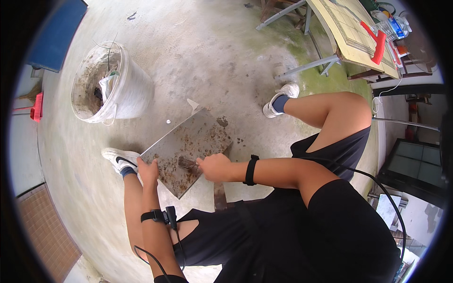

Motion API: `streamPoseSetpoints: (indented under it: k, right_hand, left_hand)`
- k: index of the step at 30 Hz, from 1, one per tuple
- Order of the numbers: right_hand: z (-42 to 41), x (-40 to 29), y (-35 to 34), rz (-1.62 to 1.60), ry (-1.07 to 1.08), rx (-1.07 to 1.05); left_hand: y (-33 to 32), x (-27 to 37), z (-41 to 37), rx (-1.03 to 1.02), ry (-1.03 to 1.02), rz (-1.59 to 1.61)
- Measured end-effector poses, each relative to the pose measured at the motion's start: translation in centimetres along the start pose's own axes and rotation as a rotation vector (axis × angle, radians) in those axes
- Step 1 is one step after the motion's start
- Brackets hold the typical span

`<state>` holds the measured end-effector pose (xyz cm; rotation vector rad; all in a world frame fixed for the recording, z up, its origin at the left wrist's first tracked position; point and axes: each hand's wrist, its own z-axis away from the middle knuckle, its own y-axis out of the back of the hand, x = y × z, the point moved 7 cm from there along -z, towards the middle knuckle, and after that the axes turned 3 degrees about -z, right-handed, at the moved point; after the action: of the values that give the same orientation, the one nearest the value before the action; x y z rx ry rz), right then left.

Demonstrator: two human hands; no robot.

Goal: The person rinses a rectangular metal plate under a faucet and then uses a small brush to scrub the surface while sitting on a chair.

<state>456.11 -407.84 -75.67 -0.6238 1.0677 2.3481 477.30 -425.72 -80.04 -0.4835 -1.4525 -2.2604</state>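
A flat grey metal sheet [177,139] with brown rust spots lies tilted before me, between my feet. My left hand [148,170] grips its left corner, thumb on top. In my right hand [216,167] is a brush whose dark, frayed bristles [186,163] rest on the rusty face near its lower right edge. The brush's handle is hidden inside my fist. What supports the sheet from below is mostly hidden; a dark wooden piece [219,196] shows just beneath my right wrist.
A dirty white plastic bucket [136,88] holding rubbish stands at the upper left. Upper right is a tile-patterned table [348,30] with a red-handled tool [379,46] and a plastic bottle [396,28]. A red broom [36,107] is at far left. Black cables run along both arms.
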Motion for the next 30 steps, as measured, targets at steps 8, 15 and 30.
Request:
streamPoseSetpoints:
  k: [8, 15, 30]
  right_hand:
    - [-1.3, 9.1, -0.8, 0.101, -0.168, 0.16]
    - [-1.9, 8.9, -1.7, 0.082, -0.183, 0.147]
    - [-1.7, 9.5, -0.7, 0.07, -0.268, 0.068]
  left_hand:
    - [0.5, 0.4, 0.5, 0.018, 0.034, -0.003]
    - [-0.4, -0.6, 0.2, 0.0, 0.061, 0.004]
    - [-0.5, -2.4, -1.2, -0.01, 0.064, 0.032]
